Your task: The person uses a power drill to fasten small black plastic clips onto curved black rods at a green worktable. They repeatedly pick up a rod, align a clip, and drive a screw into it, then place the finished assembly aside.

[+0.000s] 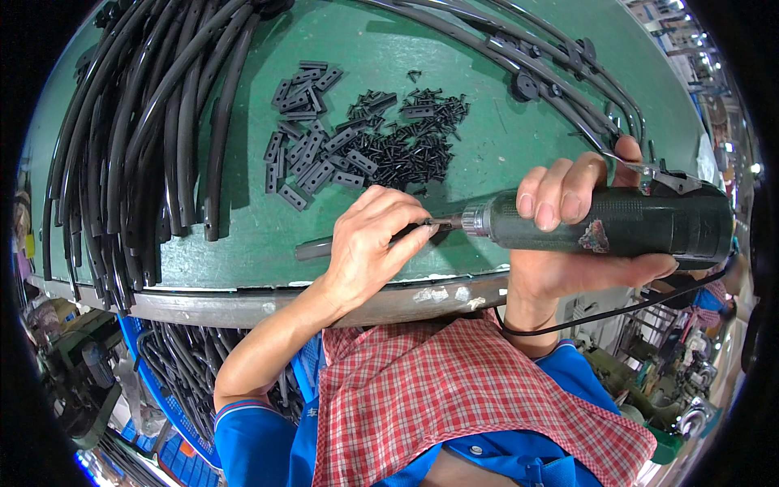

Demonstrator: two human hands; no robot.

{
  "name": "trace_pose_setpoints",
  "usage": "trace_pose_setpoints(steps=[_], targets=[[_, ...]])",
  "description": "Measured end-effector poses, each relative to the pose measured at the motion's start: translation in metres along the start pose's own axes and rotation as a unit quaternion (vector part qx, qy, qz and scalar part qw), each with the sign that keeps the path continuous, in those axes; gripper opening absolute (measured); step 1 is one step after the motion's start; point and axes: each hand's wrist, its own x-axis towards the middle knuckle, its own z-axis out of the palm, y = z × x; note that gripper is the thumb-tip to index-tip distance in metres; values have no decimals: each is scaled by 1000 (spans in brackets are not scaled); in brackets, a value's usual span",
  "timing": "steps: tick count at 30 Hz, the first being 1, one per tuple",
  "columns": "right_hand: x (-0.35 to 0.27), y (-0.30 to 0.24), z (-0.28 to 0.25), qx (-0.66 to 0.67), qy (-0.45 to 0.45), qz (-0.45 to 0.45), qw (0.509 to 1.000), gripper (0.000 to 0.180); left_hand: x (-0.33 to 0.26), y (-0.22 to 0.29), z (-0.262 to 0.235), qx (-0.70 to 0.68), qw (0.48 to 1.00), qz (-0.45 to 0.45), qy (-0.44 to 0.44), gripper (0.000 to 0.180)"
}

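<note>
My right hand is wrapped round a dark green powered screwdriver, lying level with its nose to the left. A small metal lever shows on the body's upper side, near my fingers. The metal bit reaches the fingertips of my left hand. That hand is closed round a dark tube, whose bare end sticks out to the left over the table. My fingers hide the spot where bit and tube meet. Just beyond lie a heap of black screws and small slotted black plastic blocks.
Many curved black tubes lie bundled at the left of the green table. More bent tubes with round fittings are at the back right. A cord hangs from the screwdriver. Below the metal table edge, a blue crate holds tubes.
</note>
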Motion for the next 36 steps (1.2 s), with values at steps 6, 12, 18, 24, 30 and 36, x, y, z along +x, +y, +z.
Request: trace_pose_setpoints(steps=[6, 12, 18, 24, 30, 36], targets=[[0, -2, -1, 12, 29, 18, 999, 96, -4, -3, 6, 80, 991, 107, 15, 27], [-6, -5, -1, -29, 28, -4, 999, 99, 3, 10, 0, 116, 990, 81, -26, 38], [-7, -5, 13, -79, -34, -5, 996, 105, -6, 2, 1, 147, 986, 21, -76, 34], [-7, -4, 28, -163, -120, 103, 974, 86, -9, -2, 4, 120, 991, 39, -39, 27], [-2, 2, 16, -128, -231, 173, 949, 55, -12, -8, 3, 136, 988, 44, -55, 27], [2, -18, -34, 236, 24, 81, 968, 77, -7, -6, 6, 130, 990, 57, -20, 26]])
